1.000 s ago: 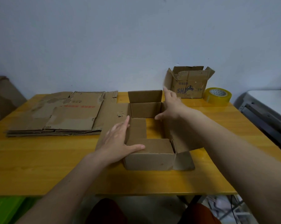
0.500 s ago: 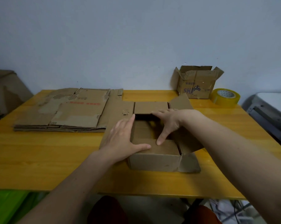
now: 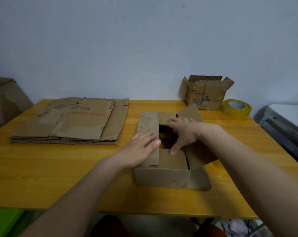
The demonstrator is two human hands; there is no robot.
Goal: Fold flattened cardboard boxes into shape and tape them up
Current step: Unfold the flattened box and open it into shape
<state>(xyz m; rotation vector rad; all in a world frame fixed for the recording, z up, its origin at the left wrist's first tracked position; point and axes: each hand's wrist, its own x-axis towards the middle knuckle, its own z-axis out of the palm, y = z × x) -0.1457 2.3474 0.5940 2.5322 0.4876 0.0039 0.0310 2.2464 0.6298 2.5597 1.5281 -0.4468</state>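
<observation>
A small brown cardboard box [image 3: 162, 175] stands on the yellow table [image 3: 59, 177], right of centre. Its near and far flaps lie folded down. My left hand [image 3: 139, 149] presses the long left flap [image 3: 148, 127] flat over the opening with straight fingers. My right hand [image 3: 182, 130] spans the dark gap, fingers on the far flap and thumb on the near flap. The right flap [image 3: 191, 112] still sticks up behind my right wrist. A roll of yellowish clear tape [image 3: 236, 109] lies at the table's far right.
A stack of flattened cardboard boxes [image 3: 73, 124] lies on the table's far left. An assembled open box with blue print [image 3: 204, 96] stands against the wall beside the tape. A grey-white unit [image 3: 285, 120] sits right of the table, brown cardboard [image 3: 6, 100] at far left.
My left hand has swung the left flap from lying out on the table up and over the box top. My right hand has kept holding the near and far flaps down.
</observation>
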